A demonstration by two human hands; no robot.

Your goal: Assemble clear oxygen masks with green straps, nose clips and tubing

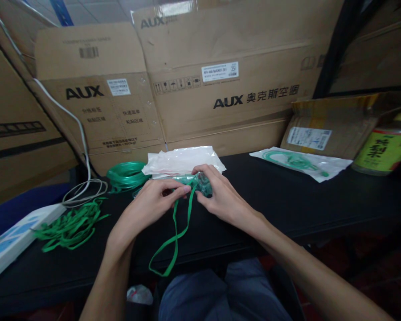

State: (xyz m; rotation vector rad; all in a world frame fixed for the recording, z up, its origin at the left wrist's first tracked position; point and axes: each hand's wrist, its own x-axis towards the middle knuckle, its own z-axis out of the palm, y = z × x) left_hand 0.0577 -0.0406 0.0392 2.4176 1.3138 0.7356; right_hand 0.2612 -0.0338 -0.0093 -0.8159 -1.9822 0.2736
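Observation:
A clear green plastic mask (pixel 205 183) is between my hands near the middle of the black table; much of it is hidden behind my fingers. My right hand (pixel 222 196) curls around it from the right. A green elastic strap (pixel 189 208) hangs from it in a long loop towards the table's front edge. Thumb and fingertips of my left hand (pixel 157 196) pinch the strap beside the mask. Just behind my hands lie white plastic pouches (pixel 183 158). Coiled green tubing (pixel 127 174) rests behind my left hand.
Loose green straps (pixel 75 227) are piled at left by a white power strip (pixel 16 236) and cable. Tall cardboard boxes (pixel 187 102) line the back. To the right are a pouch with green tubing (pixel 294 160), a small taped box (pixel 330 118) and a jar (pixel 384 149).

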